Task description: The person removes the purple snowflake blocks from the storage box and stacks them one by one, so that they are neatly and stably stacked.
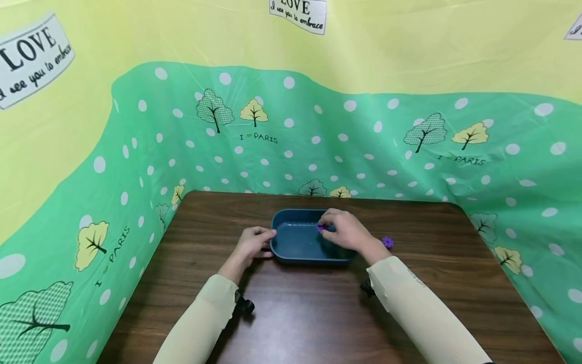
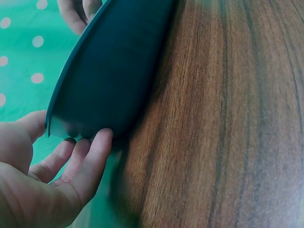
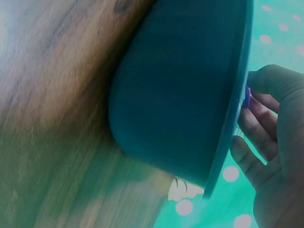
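A dark blue oblong container with rounded corners (image 1: 293, 243) stands on the wooden table. My left hand (image 1: 250, 245) holds its left end, thumb at the rim and fingers against the outer wall, as the left wrist view shows. Over the container's right half, my right hand (image 1: 346, 231) pinches a small purple flower-shaped piece (image 1: 320, 228) between thumb and fingers. Only a sliver of that purple piece (image 3: 247, 97) shows past the rim in the right wrist view. A second purple flower-shaped piece (image 1: 387, 242) lies on the table, right of the container and close to my right wrist.
The brown wood-grain table (image 1: 300, 313) extends around the container. Behind it and along both sides hangs a green and yellow printed cloth (image 1: 291, 131) with white dots and trees. A black wrist device (image 1: 244, 305) sits under my left sleeve.
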A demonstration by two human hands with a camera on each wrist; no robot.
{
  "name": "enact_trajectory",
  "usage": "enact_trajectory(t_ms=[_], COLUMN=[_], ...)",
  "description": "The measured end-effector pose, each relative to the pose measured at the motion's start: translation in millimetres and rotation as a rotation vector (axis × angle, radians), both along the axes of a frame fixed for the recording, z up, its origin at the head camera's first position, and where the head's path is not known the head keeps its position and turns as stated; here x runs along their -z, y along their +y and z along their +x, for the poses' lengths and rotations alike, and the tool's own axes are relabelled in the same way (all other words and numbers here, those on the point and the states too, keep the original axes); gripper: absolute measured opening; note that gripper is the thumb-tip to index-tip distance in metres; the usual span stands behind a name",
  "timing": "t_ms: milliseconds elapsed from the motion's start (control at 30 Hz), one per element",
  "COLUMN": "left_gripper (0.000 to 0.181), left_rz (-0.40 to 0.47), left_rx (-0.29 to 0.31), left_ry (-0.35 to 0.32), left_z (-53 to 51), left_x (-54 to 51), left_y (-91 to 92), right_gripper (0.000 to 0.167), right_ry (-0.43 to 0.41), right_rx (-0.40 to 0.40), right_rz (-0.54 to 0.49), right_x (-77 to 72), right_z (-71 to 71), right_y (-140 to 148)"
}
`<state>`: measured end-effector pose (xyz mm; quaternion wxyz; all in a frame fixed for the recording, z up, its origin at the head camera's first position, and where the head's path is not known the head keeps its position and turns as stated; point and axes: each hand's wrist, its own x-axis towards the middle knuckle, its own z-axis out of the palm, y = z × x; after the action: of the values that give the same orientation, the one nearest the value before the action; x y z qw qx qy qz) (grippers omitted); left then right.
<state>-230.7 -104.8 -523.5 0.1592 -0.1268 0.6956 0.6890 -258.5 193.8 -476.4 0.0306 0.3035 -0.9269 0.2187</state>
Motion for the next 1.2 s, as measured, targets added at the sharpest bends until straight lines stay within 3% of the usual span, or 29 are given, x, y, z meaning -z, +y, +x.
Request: enact_trajectory(t_ms=[400,833,1200], left_gripper=[0.035,0.037,0.037], left_rz=[-0.010,-0.003,0.008], left_rx=[-0.002,0.000,0.002], left_ry=[-0.005,-0.002,0.007], left_z=[-1.4,-0.2,1.3], left_x=[0.8,2.8,2.1], left_y=[0.3,-0.6,-0.3], right_gripper=[0.017,0.019,0.015], right_ry=[0.010,-0.001,0.071], right_rx=[0.085,0.148,0.195], right_rz=[-0.042,-0.168,-0.208], right_x=[-5.2,-4.6,1.6], right_z=[4.1,13.1,20.4], right_y=[26,65,95])
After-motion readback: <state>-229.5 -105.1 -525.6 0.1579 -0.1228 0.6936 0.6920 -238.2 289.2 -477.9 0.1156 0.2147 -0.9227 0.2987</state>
